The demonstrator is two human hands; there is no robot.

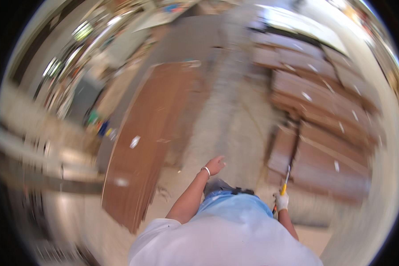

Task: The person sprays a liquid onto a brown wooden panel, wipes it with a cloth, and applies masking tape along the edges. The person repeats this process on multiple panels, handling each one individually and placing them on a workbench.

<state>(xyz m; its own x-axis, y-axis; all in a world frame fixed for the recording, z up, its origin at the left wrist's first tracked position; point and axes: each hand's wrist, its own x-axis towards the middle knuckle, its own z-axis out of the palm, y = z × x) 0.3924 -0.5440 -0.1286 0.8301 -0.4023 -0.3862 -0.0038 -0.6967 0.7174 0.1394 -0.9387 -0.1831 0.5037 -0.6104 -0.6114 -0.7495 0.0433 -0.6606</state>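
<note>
My left hand (pixel 215 165) is bare, with a white band (pixel 206 170) at the wrist. It hangs in front of my body with its fingers loosely apart and nothing visible in it. A white work glove covers my right hand (pixel 281 202), which grips a yellow-handled tool (pixel 283 189) with a thin shiny shaft pointing up and away. Blur hides the exact kind of tool. Something dark and reddish shows beside that glove, too small to name. The nearest thing to the right hand is a stack of brown panels (pixel 330 162). Left of my left arm lies another pile of long brown boards (pixel 148 128).
More stacked brown panels (pixel 314 93) with small white labels run along the right. Between the piles is a strip of grey concrete floor (pixel 219 111). Shelving and clutter (pixel 86 95) line the far left, smeared by motion. A grey sheet (pixel 186 37) lies beyond the left pile.
</note>
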